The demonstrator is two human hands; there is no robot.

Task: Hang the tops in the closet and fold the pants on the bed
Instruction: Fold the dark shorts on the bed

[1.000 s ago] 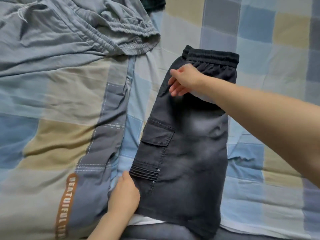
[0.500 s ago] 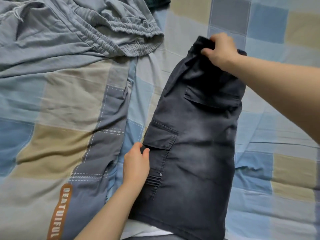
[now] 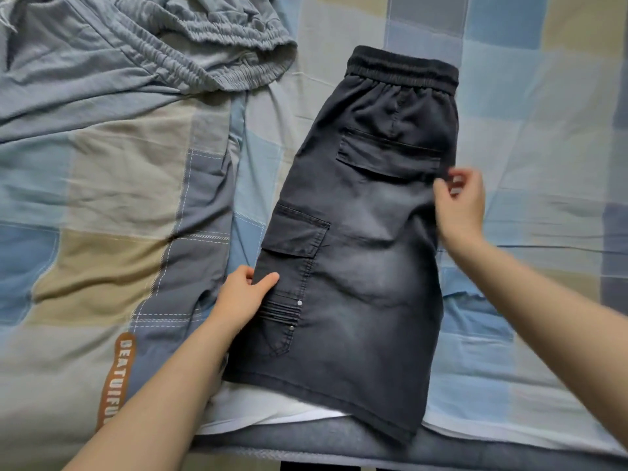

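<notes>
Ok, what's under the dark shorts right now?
The checked bedsheet lies under the dark shorts, and a white cloth pokes out below the hem. How far that cloth reaches underneath is hidden.

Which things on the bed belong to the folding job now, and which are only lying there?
In the job:
- dark cargo shorts, laid flat
- left hand, gripping their left edge
- right hand, at their right edge

Lying about:
- grey-blue pants, bunched at the top left
- checked bedsheet
- white cloth under the shorts' hem

Grey garment (image 3: 136, 62) cut off top-left
</notes>
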